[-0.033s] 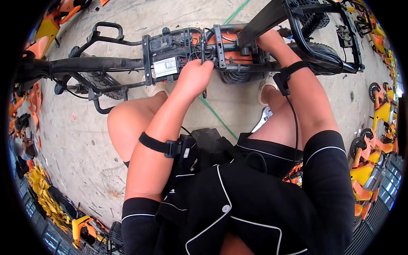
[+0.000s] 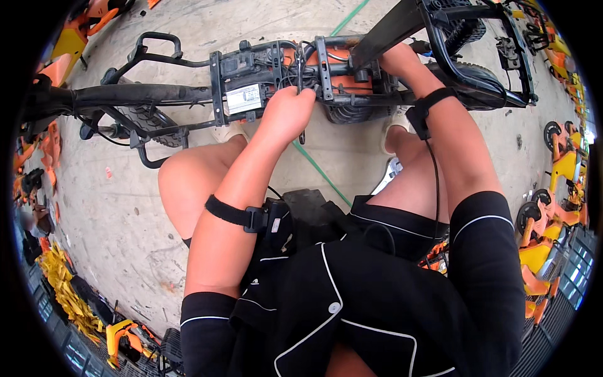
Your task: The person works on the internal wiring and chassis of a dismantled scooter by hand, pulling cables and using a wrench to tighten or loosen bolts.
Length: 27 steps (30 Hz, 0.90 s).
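Observation:
The black frame of an electric scooter or bike (image 2: pixel 151 94) lies across the floor in front of me. My left hand (image 2: pixel 289 114) is closed over its middle, around a long slim metal hand tool (image 2: pixel 301 70). One end of the tool sticks up past my fist among black cables (image 2: pixel 287 76); the other shows just below it. Beside that hand sits a silver controller box (image 2: pixel 244 99) with a white label. Farther right, my right hand (image 2: pixel 400 61) reaches in behind the thick black seat post (image 2: pixel 389 32), next to the orange panel (image 2: pixel 348 83). Its fingers are hidden there.
A knobby wheel (image 2: pixel 151 122) sits under the frame's left part, and a rear tyre (image 2: pixel 474 78) at right. A green line (image 2: pixel 323 173) runs across the concrete floor (image 2: pixel 125 220). Orange and yellow scooters (image 2: pixel 553 169) stand along the right; yellow parts (image 2: pixel 63 283) are heaped at lower left.

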Each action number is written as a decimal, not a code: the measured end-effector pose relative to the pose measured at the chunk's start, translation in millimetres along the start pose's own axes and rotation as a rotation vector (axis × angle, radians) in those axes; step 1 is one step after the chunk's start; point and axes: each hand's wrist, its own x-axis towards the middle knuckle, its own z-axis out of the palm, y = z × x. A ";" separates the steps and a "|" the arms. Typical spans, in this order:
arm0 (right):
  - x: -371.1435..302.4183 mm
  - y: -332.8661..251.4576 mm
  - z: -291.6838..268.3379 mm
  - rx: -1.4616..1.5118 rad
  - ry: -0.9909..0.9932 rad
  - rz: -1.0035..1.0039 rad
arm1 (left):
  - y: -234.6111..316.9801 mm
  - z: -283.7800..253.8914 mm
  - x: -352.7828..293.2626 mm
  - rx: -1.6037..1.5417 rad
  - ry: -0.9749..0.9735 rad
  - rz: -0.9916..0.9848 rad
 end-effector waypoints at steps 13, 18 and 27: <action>11.0 33.2 18.2 -0.034 0.274 -0.372 | 3.7 -6.2 -19.0 -0.001 0.014 0.030; 7.8 22.6 1.9 -0.134 0.196 -0.438 | 3.3 -7.3 -32.0 0.003 -0.005 -0.020; 3.9 17.6 5.8 -0.141 -0.027 -0.215 | 0.9 -8.8 -37.8 0.037 0.027 0.009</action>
